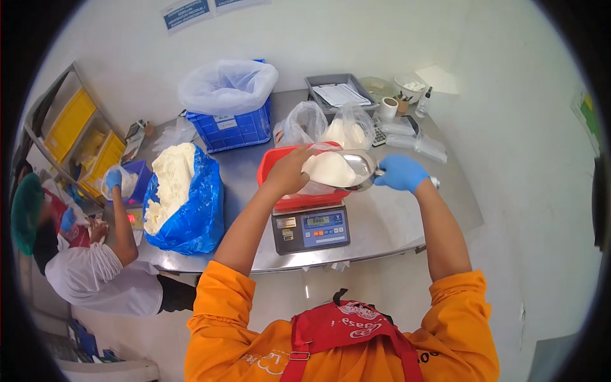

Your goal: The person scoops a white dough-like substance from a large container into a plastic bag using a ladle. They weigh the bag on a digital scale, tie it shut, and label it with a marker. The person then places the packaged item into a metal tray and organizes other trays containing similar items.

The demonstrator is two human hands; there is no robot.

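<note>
My gloved right hand (402, 173) is closed round the handle of a metal scoop (364, 167). White powder (330, 170) lies heaped in the scoop, which is over a red tub (272, 159). My bare left hand (289, 172) is at the tub's left side, its fingers pinching the edge of a clear plastic bag (324, 147) that lines the tub. The scoop hides most of the bag's inside. Beneath the tub stands a digital scale (310, 230) with a lit display.
Left of the scale is a blue bag (202, 213) of pale powder. Behind stand a lined blue crate (232, 130), bags of powder (349, 130) and a grey tray (318, 83) with papers. Clear plastic packs (429, 148) lie right. A co-worker (95, 274) works at far left.
</note>
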